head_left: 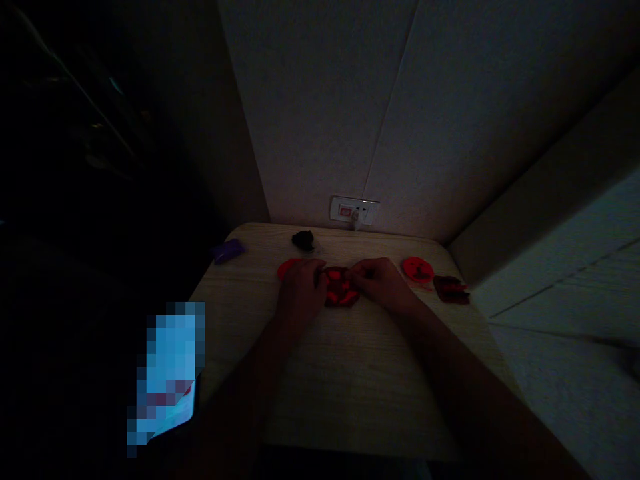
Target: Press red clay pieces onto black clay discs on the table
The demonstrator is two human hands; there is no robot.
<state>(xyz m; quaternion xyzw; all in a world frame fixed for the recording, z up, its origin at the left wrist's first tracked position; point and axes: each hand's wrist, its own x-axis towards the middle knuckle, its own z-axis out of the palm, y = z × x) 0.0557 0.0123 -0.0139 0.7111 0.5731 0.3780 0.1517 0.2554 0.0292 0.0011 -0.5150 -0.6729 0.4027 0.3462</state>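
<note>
A flat dark piece with bright red patches (342,288) lies on the table between my hands. My left hand (301,290) is closed with curled fingers at its left edge. At its upper right edge, the thumb and fingertips of my right hand (377,280) are pinched together. Partly covered by my left hand is a red round piece (287,268). Poor light hides the fingertips' exact hold and the material of the pieces.
A black lump (303,241) and a purple packet (229,251) lie toward the back. On the right are a red disc with dark marks (417,269) and a dark red slab (451,290). A wall socket (355,210) holds a plug. A lit screen (173,373) glows at left.
</note>
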